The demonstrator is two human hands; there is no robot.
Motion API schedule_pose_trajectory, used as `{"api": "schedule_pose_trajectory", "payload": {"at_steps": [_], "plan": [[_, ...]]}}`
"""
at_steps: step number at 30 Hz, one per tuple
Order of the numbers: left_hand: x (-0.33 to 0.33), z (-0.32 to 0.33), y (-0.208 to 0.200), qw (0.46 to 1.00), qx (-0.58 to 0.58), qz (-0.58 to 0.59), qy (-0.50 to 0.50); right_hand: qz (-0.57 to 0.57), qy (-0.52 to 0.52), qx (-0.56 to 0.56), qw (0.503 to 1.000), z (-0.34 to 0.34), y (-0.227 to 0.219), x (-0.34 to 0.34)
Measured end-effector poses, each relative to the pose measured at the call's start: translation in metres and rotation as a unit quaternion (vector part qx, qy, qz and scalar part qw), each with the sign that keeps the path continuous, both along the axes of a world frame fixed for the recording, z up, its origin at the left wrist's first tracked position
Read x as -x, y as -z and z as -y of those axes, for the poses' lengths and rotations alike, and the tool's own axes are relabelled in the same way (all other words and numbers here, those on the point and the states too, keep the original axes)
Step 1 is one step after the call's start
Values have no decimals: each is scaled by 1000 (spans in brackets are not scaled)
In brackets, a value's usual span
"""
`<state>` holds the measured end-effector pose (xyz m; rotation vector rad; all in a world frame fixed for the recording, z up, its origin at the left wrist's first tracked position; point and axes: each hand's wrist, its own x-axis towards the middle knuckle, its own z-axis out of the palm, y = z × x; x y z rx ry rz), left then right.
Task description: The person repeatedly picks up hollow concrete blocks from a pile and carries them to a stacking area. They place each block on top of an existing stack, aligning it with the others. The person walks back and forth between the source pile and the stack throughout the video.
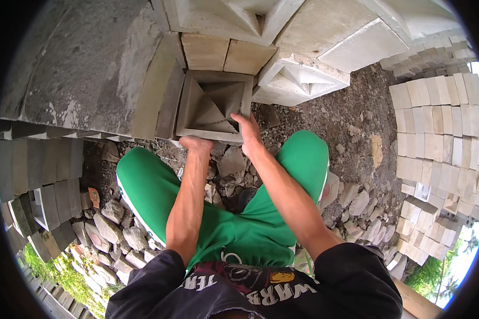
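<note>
Gravel (335, 133) lies open right of the hollow block (202, 109); 2 tan blocks (205, 51) bar its far side.

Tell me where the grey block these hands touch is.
In the head view, the grey block is above centre, against the left hand and right hand, just left of a whiter block.

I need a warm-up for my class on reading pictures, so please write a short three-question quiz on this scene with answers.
1. Multiple choice: what colour are the trousers? A) red, B) green, C) blue
2. True or false: the right hand touches the grey block with the triangular facets.
3. Fill in the blank: in the picture, the left hand is at the block's ____ edge.

Key: 1. B; 2. true; 3. lower
</note>
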<state>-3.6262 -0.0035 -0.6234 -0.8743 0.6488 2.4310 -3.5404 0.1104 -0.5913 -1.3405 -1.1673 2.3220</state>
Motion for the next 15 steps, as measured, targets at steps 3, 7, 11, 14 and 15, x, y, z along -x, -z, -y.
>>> {"api": "schedule_pose_trajectory", "payload": {"at_steps": [3, 7, 11, 14, 15], "plan": [[-1, 3, -1, 999, 25, 14, 29, 7, 2, -17, 1000, 0, 5, 0], [1, -4, -28, 991, 51, 21, 125, 59, 9, -144, 988, -2, 20, 1], [5, 17, 1, 967, 128, 107, 191, 62, -44, -95, 993, -8, -6, -23], [-31, 38, -28, 918, 240, 145, 279, 123, -28, -55, 991, 32, -59, -65], [-51, 43, -48, 894, 259, 96, 352, 118, 5, -70, 991, 58, -57, -68]]}}
